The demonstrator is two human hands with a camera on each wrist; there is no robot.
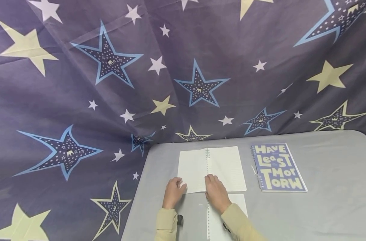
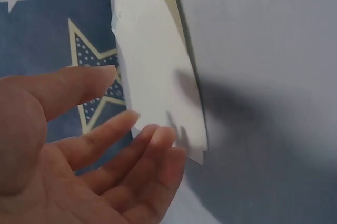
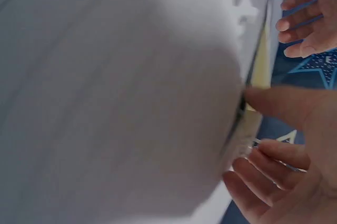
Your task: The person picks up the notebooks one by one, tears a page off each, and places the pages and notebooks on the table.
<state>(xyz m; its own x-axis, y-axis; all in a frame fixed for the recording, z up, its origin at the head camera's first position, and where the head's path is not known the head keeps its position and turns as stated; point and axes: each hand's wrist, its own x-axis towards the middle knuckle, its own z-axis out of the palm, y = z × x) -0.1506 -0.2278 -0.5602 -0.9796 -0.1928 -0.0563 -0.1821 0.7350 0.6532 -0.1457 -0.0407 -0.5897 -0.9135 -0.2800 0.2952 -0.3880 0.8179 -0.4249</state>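
A spiral notebook (image 1: 192, 167) lies spread wide on the table, coils down its middle. My left hand (image 1: 174, 193) is at its lower left corner; in the left wrist view the fingers (image 2: 163, 140) are relaxed and apart, fingertips over the white page (image 2: 152, 66). At the bottom of the coil binding, my right hand (image 1: 216, 192) grips the notebook, fingers over the pages and thumb (image 3: 268, 103) at the near edge. Beneath the right wrist, a loose sheet (image 1: 214, 221) with punched holes on its left side is partly hidden by the forearm.
To the right lies a closed spiral notebook (image 1: 279, 167) with a purple cover and big pale letters. The grey table (image 1: 330, 160) meets a dark curtain (image 1: 240, 100) printed with stars at the back and left.
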